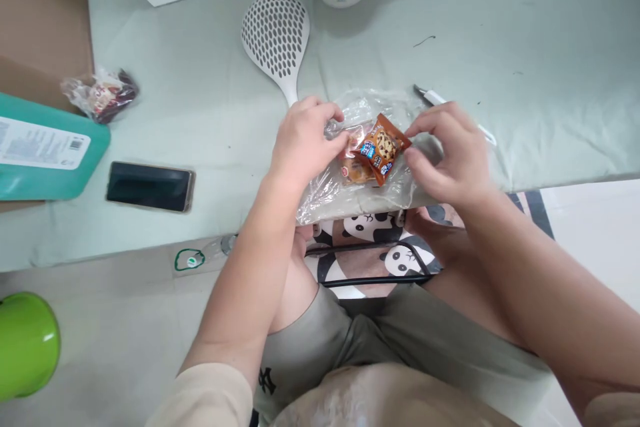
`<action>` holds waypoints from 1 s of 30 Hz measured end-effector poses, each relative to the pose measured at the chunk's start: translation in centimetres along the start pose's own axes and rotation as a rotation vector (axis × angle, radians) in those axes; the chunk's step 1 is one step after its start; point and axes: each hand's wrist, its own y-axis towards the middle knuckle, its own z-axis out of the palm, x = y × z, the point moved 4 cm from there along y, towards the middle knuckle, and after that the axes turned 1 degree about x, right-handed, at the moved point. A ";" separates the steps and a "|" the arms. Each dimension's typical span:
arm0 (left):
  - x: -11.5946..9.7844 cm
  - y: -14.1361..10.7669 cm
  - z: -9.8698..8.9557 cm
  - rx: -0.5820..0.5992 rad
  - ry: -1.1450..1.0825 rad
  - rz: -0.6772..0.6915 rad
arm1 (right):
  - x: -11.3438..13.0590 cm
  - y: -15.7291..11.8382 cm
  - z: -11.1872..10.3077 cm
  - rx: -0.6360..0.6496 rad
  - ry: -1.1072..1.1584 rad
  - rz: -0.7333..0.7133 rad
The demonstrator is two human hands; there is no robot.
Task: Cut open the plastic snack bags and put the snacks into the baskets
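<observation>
One cookie packet point(383, 149), left of right hand point(453, 150), apparently touching its fingertips

Seen from above, the person's bare left hand point(305, 140) and bare right hand point(453, 153) face each other, a little apart, palms turned inward and down. The left forearm point(245, 273) slants up and rightward from the lower left; the right forearm point(540, 280), stretched longer across the view, slants up and leftward from the lower right. On the left, the fingers bend forward and the thumb point(336, 145) points across to the right, a gap between thumb and forefinger. On the right, the forefinger curves over and the thumb reaches leftward, their tips close together; whether they meet is unclear.
</observation>
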 end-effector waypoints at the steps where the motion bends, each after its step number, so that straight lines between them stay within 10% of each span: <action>1: 0.1 0.0 0.1 0.006 0.010 -0.024 | 0.3 0.0 0.4 0.057 0.004 -0.030; 7: 0.2 0.0 0.2 -0.024 0.038 -0.150 | 1.1 -0.7 2.1 0.270 -0.081 -0.050; 18: 2.2 -0.4 -2.0 -0.288 -0.032 -0.267 | 1.4 -1.0 2.3 0.238 -0.146 -0.014; 24: 0.5 -0.8 -1.1 -0.039 -0.016 0.084 | 0.9 -1.0 2.0 0.185 -0.064 0.047; 30: 1.7 -0.5 -0.2 -0.096 -0.022 -0.092 | 0.8 -1.1 2.1 0.161 -0.052 0.072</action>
